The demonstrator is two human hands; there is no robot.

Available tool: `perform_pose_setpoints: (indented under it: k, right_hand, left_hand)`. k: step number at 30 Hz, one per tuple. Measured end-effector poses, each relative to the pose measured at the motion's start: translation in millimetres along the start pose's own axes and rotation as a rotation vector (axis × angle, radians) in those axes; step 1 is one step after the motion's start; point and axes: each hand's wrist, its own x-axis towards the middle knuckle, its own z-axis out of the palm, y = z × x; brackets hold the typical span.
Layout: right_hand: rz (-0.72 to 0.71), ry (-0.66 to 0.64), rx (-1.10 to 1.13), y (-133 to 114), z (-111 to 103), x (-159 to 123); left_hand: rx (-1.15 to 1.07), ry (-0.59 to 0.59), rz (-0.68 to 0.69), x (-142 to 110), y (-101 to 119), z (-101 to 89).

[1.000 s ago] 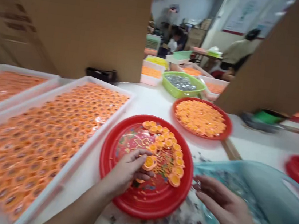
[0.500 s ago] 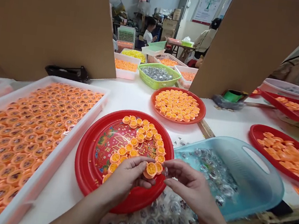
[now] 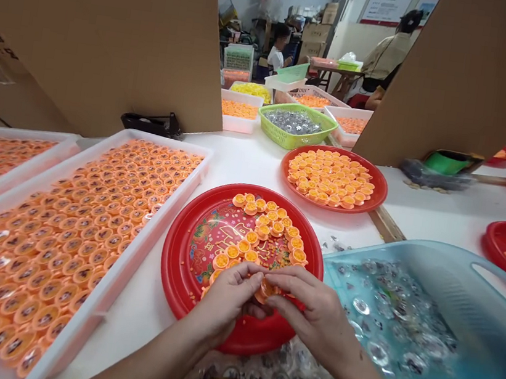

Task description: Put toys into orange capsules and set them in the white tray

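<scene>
My left hand (image 3: 236, 296) is closed on a small orange toy cup (image 3: 266, 291), its fingers and thumb around the side. Over the same cup my right hand (image 3: 308, 302) is bent, fingertips and thumb closed at its rim. The cup's top looks glossy and is partly hidden by the fingers. Both hands are above the front part of a red round tray (image 3: 175, 247) with a printed pattern. On that tray, a curved line of orange cups (image 3: 263, 231) with yellow beads inside stands, and loose beads lie scattered.
At left stands a white tray (image 3: 102, 294) of orange cups with printed tops. A blue basin (image 3: 483, 356) at right holds clear discs. Behind are another red tray (image 3: 381, 191) of cups and a green basket (image 3: 272, 133). Cardboard panels (image 3: 115, 28) flank the table; people sit beyond.
My right hand has moved left onto the cup in my left hand; a small clear piece seen earlier at its fingertips is no longer distinct. The view has turned left.
</scene>
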Motion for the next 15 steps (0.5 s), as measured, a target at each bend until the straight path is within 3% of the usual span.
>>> perform_pose_setpoints:
  k: [7, 15]
  right_hand:
    - [0.160, 0.043, -0.069, 1.7, 6.0, 1.4]
    - [0.135, -0.038, -0.190, -4.0, 10.5, -3.7]
  left_hand:
    - [0.106, 0.016, 0.095, -1.9, 2.0, -5.5]
    - [0.156, 0.064, 0.111, -0.5, -3.2, -7.9]
